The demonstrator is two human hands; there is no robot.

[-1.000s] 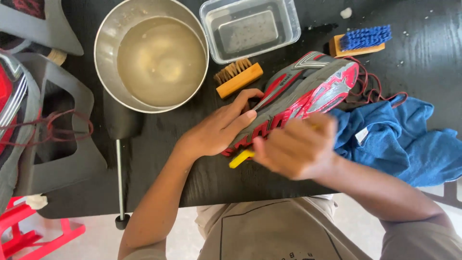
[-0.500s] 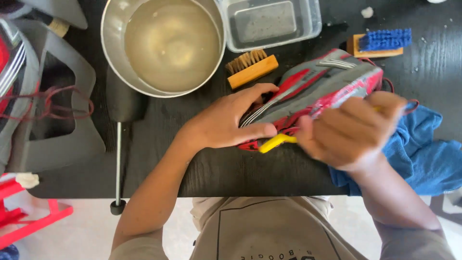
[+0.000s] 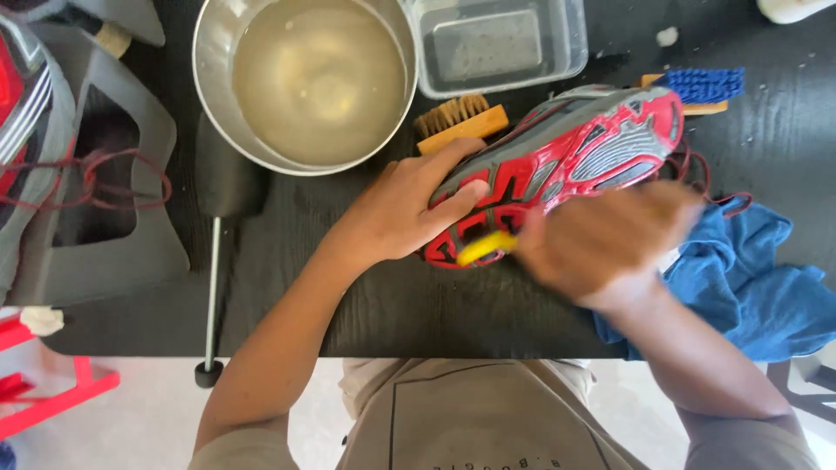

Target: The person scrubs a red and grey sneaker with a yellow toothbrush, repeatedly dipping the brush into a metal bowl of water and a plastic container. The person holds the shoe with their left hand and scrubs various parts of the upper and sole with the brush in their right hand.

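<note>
A red and grey sports shoe [image 3: 575, 152] lies sole up on the black table [image 3: 366, 296]. My left hand [image 3: 405, 209] grips its heel end, thumb on the sole. My right hand [image 3: 610, 244] is blurred with motion and closed on a yellow-handled brush [image 3: 486, 247], whose end shows against the heel of the sole. The brush head is hidden under my hand. Red laces [image 3: 705, 187] trail from the shoe onto a blue cloth [image 3: 749, 278].
A metal bowl of cloudy water [image 3: 318, 78] and a clear plastic tub [image 3: 496, 43] stand at the back. A wooden brush [image 3: 460, 122] and a blue-bristled brush [image 3: 704, 85] lie near the shoe. At left are another shoe [image 3: 22, 130] with grey insoles [image 3: 131, 252].
My right hand with the brush has slid back and forth along the sole. The shoe has turned more sole up. My left hand keeps its grip.
</note>
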